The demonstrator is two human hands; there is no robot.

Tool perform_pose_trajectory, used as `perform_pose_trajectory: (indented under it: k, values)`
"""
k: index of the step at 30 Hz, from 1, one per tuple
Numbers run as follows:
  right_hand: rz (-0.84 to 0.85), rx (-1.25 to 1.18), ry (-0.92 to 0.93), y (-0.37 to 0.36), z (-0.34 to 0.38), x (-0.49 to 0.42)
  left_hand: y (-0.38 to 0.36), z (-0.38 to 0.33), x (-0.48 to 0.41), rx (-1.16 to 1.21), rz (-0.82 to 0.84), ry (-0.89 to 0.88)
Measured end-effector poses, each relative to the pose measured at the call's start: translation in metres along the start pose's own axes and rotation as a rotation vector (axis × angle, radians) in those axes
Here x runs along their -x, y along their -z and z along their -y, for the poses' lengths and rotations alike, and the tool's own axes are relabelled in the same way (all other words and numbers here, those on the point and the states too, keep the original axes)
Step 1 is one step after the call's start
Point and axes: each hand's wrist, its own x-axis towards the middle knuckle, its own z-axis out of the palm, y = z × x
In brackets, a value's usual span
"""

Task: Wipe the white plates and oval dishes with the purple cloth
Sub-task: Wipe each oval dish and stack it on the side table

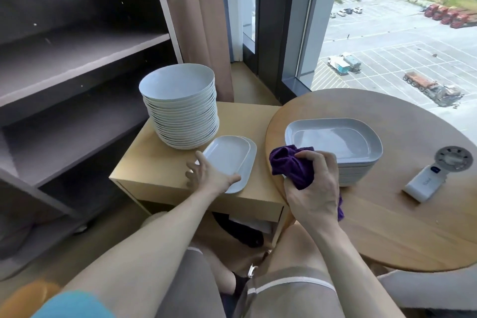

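Note:
A tall stack of round white plates (180,111) stands on a small square wooden table (152,162). In front of it lie two stacked small oval dishes (232,157). My left hand (206,175) rests on the near end of the top oval dish, thumb on its rim and fingers spread at its left edge. A stack of larger oval dishes (335,142) sits on the round wooden table (387,227). My right hand (315,188) holds the bunched purple cloth (291,162) just in front of that stack's near left edge.
A white handheld fan (436,173) lies on the round table to the right of the dishes. Grey shelves (77,59) stand at the left, with a curtain (201,20) and a tall window behind. My knees are below the tables.

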Motion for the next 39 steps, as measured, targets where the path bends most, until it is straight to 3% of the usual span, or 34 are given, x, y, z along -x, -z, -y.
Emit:
perform_pose_trajectory:
  k: [15,19,23,28,34,39]
  values:
    - [0.022,-0.042,-0.032,-0.001,0.001,-0.003,-0.022,-0.019,0.007,-0.146,0.052,0.042]
    - [0.025,-0.040,-0.038,0.000,0.002,-0.004,-0.006,-0.043,0.008,0.054,0.002,-0.170]
    - [-0.054,-0.079,-0.047,0.005,0.003,-0.009,0.014,-0.090,0.019,0.372,0.134,-0.477]
    - [-0.262,-0.065,-0.092,0.034,-0.014,-0.028,0.022,-0.124,0.040,0.366,0.325,-0.719]
    - [-0.399,-0.106,-0.251,0.066,-0.036,-0.041,0.016,-0.133,0.047,0.261,0.505,-0.702]
    - [-0.330,-0.056,-0.250,0.073,-0.038,-0.053,0.014,-0.136,0.040,0.182,0.579,-0.710]
